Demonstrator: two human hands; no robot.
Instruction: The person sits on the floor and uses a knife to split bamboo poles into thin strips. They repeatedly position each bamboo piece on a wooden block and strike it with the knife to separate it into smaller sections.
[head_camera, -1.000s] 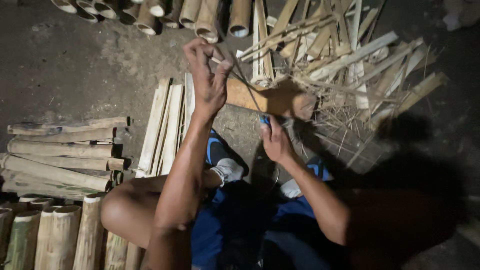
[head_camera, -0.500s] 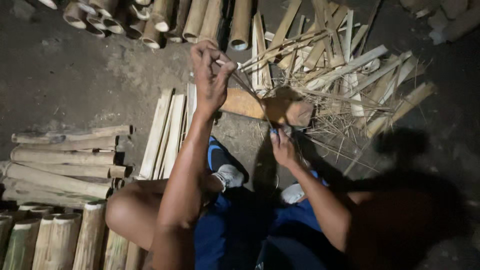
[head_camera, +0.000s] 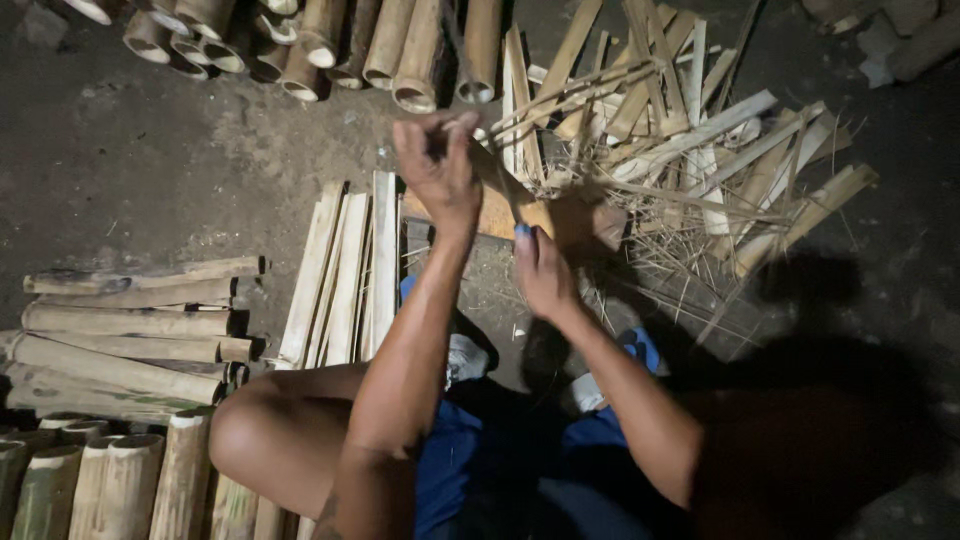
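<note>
Down at floor level, split bamboo poles (head_camera: 120, 340) lie stacked on the left, with flat slats (head_camera: 345, 270) just beside them. Next comes the left hand (head_camera: 437, 170), pinched shut on a thin bamboo strip (head_camera: 490, 160), then the right hand (head_camera: 542, 272), fist closed round a blue-handled knife (head_camera: 520, 222) that meets that strip. Behind and to the right sprawls a loose heap of offcuts (head_camera: 690, 150).

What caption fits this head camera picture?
Left hand steadies a thin bamboo strip while right hand works a knife.
</note>
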